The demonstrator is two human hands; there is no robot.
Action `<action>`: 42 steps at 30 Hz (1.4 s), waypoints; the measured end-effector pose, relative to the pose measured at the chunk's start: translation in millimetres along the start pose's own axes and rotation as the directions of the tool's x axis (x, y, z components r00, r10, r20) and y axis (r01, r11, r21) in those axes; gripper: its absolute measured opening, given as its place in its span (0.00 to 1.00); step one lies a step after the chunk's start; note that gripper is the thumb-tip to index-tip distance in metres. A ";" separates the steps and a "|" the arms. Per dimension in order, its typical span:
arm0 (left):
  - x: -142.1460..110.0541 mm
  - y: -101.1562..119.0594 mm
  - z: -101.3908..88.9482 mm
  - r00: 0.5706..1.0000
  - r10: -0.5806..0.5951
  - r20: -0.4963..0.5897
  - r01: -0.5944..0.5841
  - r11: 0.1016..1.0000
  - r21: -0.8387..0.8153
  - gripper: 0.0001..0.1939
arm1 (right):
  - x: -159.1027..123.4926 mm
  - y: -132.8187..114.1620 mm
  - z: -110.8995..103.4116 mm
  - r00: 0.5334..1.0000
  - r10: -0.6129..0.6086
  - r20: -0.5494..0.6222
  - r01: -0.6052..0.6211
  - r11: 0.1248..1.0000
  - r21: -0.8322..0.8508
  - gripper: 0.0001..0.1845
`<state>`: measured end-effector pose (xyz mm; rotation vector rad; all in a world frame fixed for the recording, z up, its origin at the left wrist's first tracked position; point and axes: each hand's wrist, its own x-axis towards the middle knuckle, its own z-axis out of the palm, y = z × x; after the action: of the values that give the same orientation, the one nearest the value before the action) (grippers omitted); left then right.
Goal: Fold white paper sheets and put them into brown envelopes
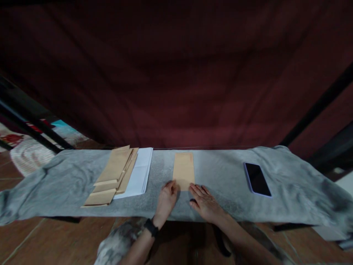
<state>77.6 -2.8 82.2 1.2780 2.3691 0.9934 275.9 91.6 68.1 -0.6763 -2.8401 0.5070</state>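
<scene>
A single brown paper envelope [183, 169] lies flat and upright to me on the grey cloth. My left hand [167, 195], with a dark watch on its wrist, has its fingers curled in at the envelope's lower left corner and pinches the edge there. Stretched out flat, my right hand [205, 202] rests on the cloth with its fingertips touching the lower right corner. To the left, several more brown envelopes [114, 167] are fanned in an overlapping pile, partly covering a stack of white paper sheets [138, 176].
A phone [257, 179] in a purple case lies dark-screened on the right. The grey cloth [220, 173] covers a long narrow bench or table. Behind it hangs a dark red curtain [176, 92], with black metal bars at both sides. Tiled floor [30, 239] shows below.
</scene>
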 end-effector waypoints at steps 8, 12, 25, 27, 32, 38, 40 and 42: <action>31.2 -3.2 -5.0 0.978 -0.182 0.102 0.200 0.955 -0.220 0.07 | 10.3 -1.2 -17.6 0.999 0.049 0.006 -0.049 0.996 0.080 0.23; 32.2 -0.6 -3.6 0.970 -0.222 0.101 0.243 0.918 -0.313 0.01 | 12.7 -2.6 -20.5 0.999 0.045 -0.019 -0.042 0.990 0.138 0.22; 7.1 39.4 0.4 0.932 -0.285 0.223 0.347 0.536 -0.769 0.23 | 39.0 24.4 -16.7 0.841 0.540 0.023 -0.317 0.458 0.831 0.22; 7.2 42.3 5.3 0.933 -0.273 0.234 0.349 0.532 -0.771 0.24 | 42.5 30.2 -20.4 0.844 0.523 0.119 -0.331 0.333 0.883 0.22; 10.6 42.3 15.6 0.928 -0.246 0.281 0.373 0.587 -0.718 0.23 | 43.8 43.4 -28.5 0.824 0.556 0.113 -0.302 0.262 0.917 0.23; -1.7 41.3 19.6 0.890 -0.215 0.402 0.435 0.667 -0.605 0.19 | 49.9 61.5 -27.4 0.776 0.630 0.030 -0.319 0.351 0.880 0.16; -7.8 39.8 18.0 0.879 -0.236 0.414 0.454 0.679 -0.577 0.19 | 52.3 62.9 -24.5 0.774 0.633 -0.009 -0.337 0.423 0.841 0.14; -11.8 36.2 15.3 0.875 -0.266 0.404 0.466 0.689 -0.555 0.19 | 53.1 61.2 -22.0 0.782 0.620 -0.057 -0.343 0.506 0.792 0.11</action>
<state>115.1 7.9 94.8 0.5898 1.7091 1.2188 259.3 173.9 71.0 -1.2211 -1.7763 1.3975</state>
